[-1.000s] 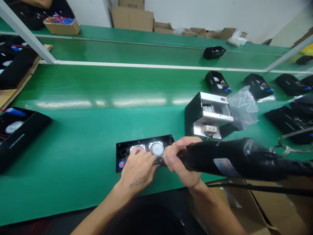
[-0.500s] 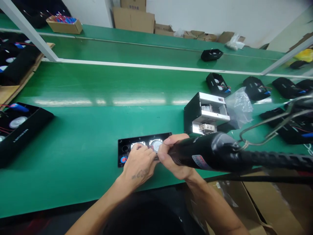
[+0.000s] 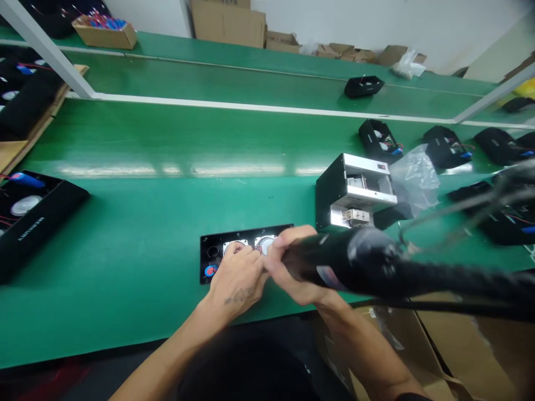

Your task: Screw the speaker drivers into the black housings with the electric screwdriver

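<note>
Panel (image 3: 223,236), black and rectangular, lies on the green bench (image 3: 146,239) directly before the person; we find much of its near and right portions covered by the hands. Two round silver units sit in it: the left one (image 3: 234,244) is partly behind fingers, the right one (image 3: 266,245) partly behind the other hand. A blue-and-red round part (image 3: 211,270) shows at the near left corner.

We record the left hand (image 3: 238,275) resting over the panel, fingers bent; its fingertips are obscured, and we cannot tell whether they pinch anything. The right hand (image 3: 295,273) has its fingers wrapped around the front of a black cylindrical tool (image 3: 338,259). We cannot see the tool's tip, its label is too blurred to read, and the wire hook (image 3: 472,209) behind it is smeared.

Beyond the tool stands a black-and-silver machine (image 3: 368,192), a clear plastic bag (image 3: 418,175) just beside it. At the left border we note a black housing (image 3: 54,214), cut off by the frame.
</note>
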`<state>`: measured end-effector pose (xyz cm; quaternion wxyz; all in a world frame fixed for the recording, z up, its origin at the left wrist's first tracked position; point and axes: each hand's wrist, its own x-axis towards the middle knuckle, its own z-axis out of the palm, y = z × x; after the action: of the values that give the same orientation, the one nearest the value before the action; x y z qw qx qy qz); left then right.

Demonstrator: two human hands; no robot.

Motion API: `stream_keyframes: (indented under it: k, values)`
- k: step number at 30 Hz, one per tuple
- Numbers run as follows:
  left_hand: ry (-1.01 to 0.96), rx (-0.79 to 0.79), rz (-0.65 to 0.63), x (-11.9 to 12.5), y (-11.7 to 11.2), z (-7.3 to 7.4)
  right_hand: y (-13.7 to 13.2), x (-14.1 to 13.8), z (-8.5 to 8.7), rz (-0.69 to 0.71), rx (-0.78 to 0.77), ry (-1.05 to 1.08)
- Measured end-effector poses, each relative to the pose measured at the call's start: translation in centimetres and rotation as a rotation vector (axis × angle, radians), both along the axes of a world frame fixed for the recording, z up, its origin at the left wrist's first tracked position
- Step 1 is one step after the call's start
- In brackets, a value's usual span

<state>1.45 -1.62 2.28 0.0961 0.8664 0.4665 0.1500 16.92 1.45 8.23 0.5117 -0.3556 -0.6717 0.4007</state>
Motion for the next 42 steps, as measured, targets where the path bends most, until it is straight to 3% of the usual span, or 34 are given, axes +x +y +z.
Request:
stream_keyframes:
  k: [3, 13, 19, 22, 27, 33, 42]
  values:
    - [0.009, 0.032, 0.007, 0.0, 0.1, -0.1, 1.0, 0.0, 0.5, 0.112, 0.079, 0.062]
    - [-0.105, 0.068, 0.086, -0.2, 0.3, -0.5, 1.8, -0.3, 1.6, 0.274, -0.117, 0.234]
    - [-0.037, 0.156, 0.038, 0.1, 0.2, -0.1, 2.5, 1.1, 1.9, 0.528, -0.286, 0.233]
    - [0.004, 0.167, 0.029, 0.2, 0.2, 0.0, 2.8, 1.3, 1.6, 0.664, -0.290, 0.354]
    - [0.032, 0.158, 0.064, 0.4, 0.3, 0.2, 2.8, 0.8, 1.5, 0.662, -0.321, 0.565]
    - [0.006, 0.160, 0.081, 0.5, 0.3, 0.5, 1.8, 0.3, 1.7, 0.549, -0.371, 0.569]
    - [0.069, 0.220, 0.074, 0.5, 0.2, 0.5, 2.1, 0.4, 1.8, 0.605, -0.319, 0.450]
